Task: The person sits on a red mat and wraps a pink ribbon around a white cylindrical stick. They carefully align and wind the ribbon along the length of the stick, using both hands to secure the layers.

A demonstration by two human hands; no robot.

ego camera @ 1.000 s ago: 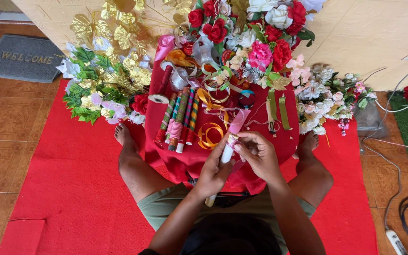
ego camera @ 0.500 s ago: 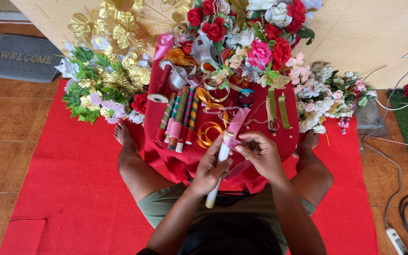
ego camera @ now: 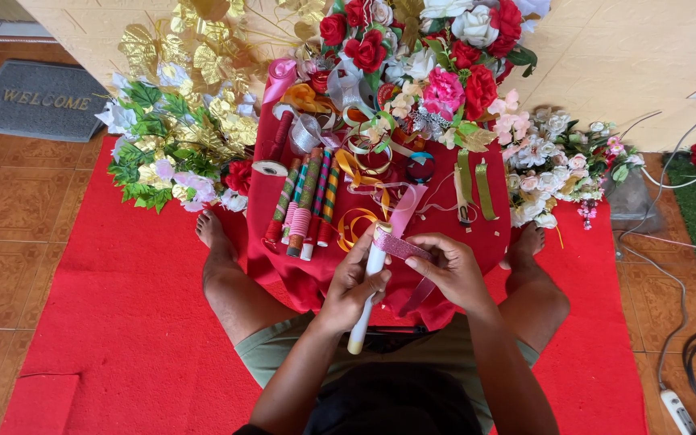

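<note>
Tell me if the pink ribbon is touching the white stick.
Touching. The head view shows the pink ribbon lying across the top of the white stick, held there by the left hand and right hand.

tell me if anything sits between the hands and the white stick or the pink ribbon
Nothing visible does. The left hand already grips the white stick, and the right hand pinches the pink ribbon against the stick's top end. The ribbon rolls and flowers lie farther away on the red cloth.

The right hand (ego camera: 453, 270) has drawn the pink glitter ribbon (ego camera: 400, 244) across the white stick's (ego camera: 366, 294) top.
</note>
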